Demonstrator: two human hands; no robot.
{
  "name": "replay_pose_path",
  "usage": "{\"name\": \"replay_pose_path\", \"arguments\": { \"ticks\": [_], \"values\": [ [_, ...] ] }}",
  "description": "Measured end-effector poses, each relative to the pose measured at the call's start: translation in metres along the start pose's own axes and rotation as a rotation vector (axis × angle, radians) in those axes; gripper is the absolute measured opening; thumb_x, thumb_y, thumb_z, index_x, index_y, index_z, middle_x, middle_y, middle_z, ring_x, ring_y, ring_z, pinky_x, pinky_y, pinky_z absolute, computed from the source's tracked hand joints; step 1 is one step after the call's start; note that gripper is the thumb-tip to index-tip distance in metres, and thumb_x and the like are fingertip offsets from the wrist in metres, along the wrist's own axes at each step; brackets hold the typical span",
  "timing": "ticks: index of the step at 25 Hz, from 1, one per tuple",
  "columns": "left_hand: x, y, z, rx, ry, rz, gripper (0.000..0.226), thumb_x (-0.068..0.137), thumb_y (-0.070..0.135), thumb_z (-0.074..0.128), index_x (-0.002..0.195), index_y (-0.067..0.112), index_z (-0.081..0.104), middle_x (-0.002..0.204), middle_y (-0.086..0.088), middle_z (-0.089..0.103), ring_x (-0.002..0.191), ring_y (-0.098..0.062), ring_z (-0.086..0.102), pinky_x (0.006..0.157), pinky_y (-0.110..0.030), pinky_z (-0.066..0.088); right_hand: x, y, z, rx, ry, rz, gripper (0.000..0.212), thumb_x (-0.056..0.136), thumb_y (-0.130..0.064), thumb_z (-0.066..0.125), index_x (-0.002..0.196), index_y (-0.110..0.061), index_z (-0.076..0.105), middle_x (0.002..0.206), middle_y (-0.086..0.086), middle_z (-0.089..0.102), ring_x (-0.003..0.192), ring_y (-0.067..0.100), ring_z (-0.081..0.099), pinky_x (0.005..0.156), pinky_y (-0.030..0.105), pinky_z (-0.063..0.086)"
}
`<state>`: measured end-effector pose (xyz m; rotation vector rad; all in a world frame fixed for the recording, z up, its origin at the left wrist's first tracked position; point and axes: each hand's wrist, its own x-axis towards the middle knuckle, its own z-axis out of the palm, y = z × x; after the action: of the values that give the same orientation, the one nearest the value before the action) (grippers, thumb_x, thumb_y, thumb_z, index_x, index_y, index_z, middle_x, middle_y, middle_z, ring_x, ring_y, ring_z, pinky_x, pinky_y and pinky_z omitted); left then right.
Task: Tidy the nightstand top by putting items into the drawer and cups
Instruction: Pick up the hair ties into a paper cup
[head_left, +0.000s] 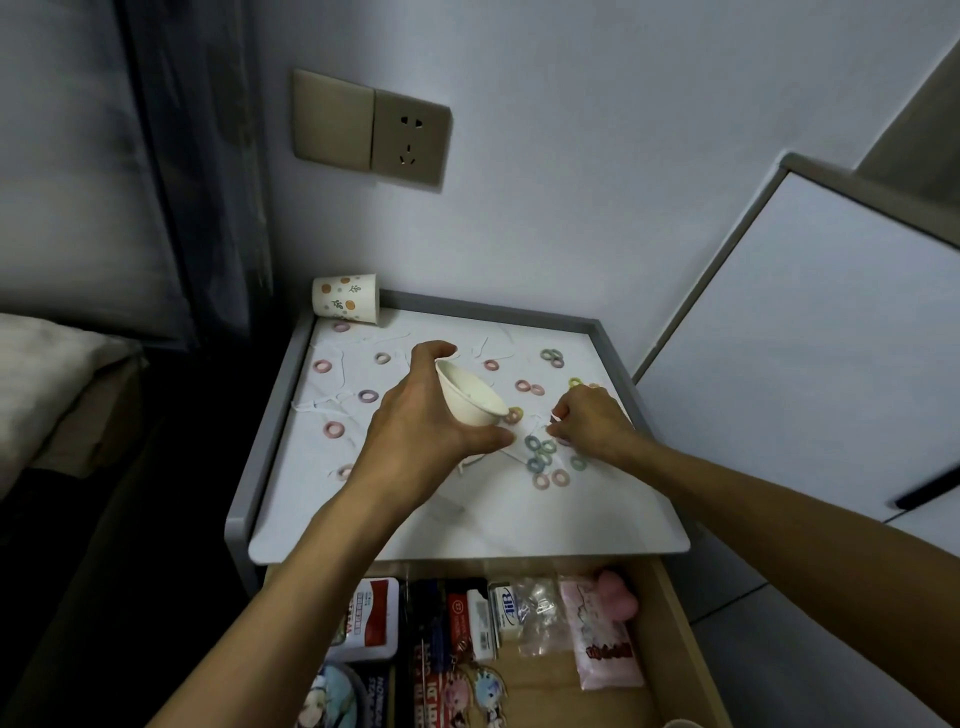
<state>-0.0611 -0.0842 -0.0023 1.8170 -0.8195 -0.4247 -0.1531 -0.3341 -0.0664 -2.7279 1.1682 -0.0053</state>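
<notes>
My left hand (421, 415) grips a plain white paper cup (470, 397), tilted on its side above the middle of the white nightstand top (467, 519). To its right, my right hand (589, 423) is curled down on the top and pinches something small and white at its fingertips; what it is I cannot tell. Several small pastel hair rings lie scattered over the top, with a cluster (543, 457) just below my right hand. Thin white floss picks (332, 408) lie among them. A patterned paper cup (345, 299) lies on its side at the back left corner.
The drawer (670, 623) below the top stands open, holding boxes, a clear bag, a pink packet (602, 634) and keychains. A wall socket (410, 137) is above. A bed and pillow (41, 384) lie to the left, a white cabinet (810, 338) to the right.
</notes>
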Motion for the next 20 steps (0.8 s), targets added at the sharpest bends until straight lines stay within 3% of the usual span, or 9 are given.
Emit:
{"name": "replay_pose_path", "arguments": {
  "ticks": [5, 9, 13, 16, 20],
  "values": [
    [-0.001, 0.000, -0.002, -0.011, 0.000, -0.011, 0.090, 0.060, 0.034, 0.091, 0.132, 0.034, 0.037, 0.112, 0.003, 0.054, 0.094, -0.022, 0.057, 0.069, -0.038, 0.056, -0.001, -0.002, -0.008, -0.058, -0.013, -0.011, 0.020, 0.090, -0.022, 0.067, 0.098, -0.004, 0.069, 0.100, 0.013, 0.070, 0.086, 0.026, 0.066, 0.080, 0.040, 0.056],
    [0.000, -0.001, -0.003, 0.009, -0.005, -0.016, 0.090, 0.059, 0.034, 0.091, 0.132, 0.034, 0.038, 0.111, 0.004, 0.053, 0.095, -0.022, 0.056, 0.067, -0.037, 0.055, -0.010, -0.009, -0.047, 0.069, 0.087, -0.082, 0.017, 0.091, -0.023, 0.067, 0.099, -0.008, 0.069, 0.083, -0.001, 0.069, 0.067, 0.008, 0.061, 0.063, 0.022, 0.046],
    [0.000, -0.002, -0.002, 0.070, -0.012, 0.017, 0.094, 0.060, 0.035, 0.091, 0.135, 0.032, 0.035, 0.113, 0.007, 0.050, 0.098, -0.019, 0.053, 0.070, -0.030, 0.049, -0.032, -0.043, -0.100, 0.322, 0.031, -0.351, 0.020, 0.090, -0.021, 0.067, 0.108, -0.014, 0.072, 0.079, -0.006, 0.072, 0.061, 0.003, 0.065, 0.063, 0.022, 0.055],
    [-0.001, -0.001, 0.000, 0.106, -0.035, 0.053, 0.096, 0.061, 0.036, 0.090, 0.138, 0.030, 0.032, 0.114, 0.008, 0.052, 0.096, -0.016, 0.053, 0.065, -0.021, 0.040, -0.054, -0.082, -0.122, 0.194, -0.088, -0.576, 0.020, 0.088, -0.025, 0.068, 0.107, -0.021, 0.075, 0.085, -0.010, 0.074, 0.070, 0.006, 0.066, 0.064, 0.016, 0.051],
    [-0.003, 0.001, 0.002, 0.084, -0.052, 0.097, 0.095, 0.062, 0.034, 0.089, 0.138, 0.028, 0.033, 0.114, 0.010, 0.060, 0.091, -0.011, 0.057, 0.068, -0.021, 0.043, -0.069, -0.113, -0.121, 0.090, -0.197, -0.738, 0.018, 0.086, -0.020, 0.071, 0.103, -0.023, 0.076, 0.093, -0.009, 0.075, 0.083, 0.002, 0.065, 0.071, 0.016, 0.048]
  ]
}}
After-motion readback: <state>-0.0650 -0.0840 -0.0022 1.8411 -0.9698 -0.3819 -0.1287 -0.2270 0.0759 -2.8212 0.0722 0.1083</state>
